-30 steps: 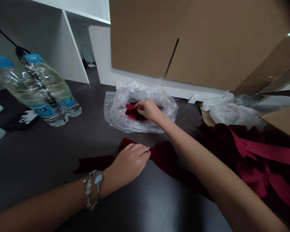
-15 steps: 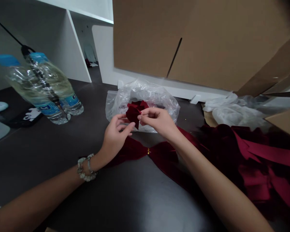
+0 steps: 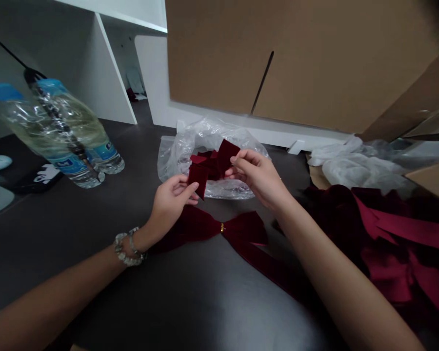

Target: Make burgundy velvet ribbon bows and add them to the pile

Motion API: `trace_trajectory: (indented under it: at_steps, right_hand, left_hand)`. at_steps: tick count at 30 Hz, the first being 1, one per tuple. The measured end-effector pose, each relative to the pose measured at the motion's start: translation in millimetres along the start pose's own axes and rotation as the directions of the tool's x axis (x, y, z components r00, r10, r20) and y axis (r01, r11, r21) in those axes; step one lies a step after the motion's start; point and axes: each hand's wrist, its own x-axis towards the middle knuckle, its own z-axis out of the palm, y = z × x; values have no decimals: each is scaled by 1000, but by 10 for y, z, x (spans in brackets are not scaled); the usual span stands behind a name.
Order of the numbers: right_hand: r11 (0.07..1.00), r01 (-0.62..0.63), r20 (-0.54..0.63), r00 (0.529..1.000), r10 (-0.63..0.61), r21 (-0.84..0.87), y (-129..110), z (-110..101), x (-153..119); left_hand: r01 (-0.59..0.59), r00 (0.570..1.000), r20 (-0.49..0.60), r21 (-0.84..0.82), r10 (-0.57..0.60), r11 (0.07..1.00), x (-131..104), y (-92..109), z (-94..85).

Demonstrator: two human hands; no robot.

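Note:
Between thumb and fingers, my left hand pinches a small dark red velvet piece. My right hand grips another short velvet piece by its edge, a little higher and to the right. Both are held over the mouth of a clear plastic bag, where more red velvet pieces show. Nearer to me on the dark table lies a large dark red velvet bow with a gold-coloured tie at its middle.
Two water bottles stand at the left, beside a dark flat object. A pile of red velvet ribbon fills the right side, with crumpled plastic behind it. A cardboard box rises at the back.
My hands have moved apart, the right one to the right. Each now holds a separate velvet piece, where before both were close together at one small bunch of velvet.

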Motion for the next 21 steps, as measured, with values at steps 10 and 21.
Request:
trace_trajectory:
  at_steps: [10,21]
  right_hand:
    - [931,247,352,925,-144,-268,-249,21,-239]
    - [829,399,460,865,-200,-392,-48,25,-336]
  left_hand:
    - [84,954,296,-104,-50,991,197,345,156]
    - [317,927,206,18,-313,948,-218,233,-128]
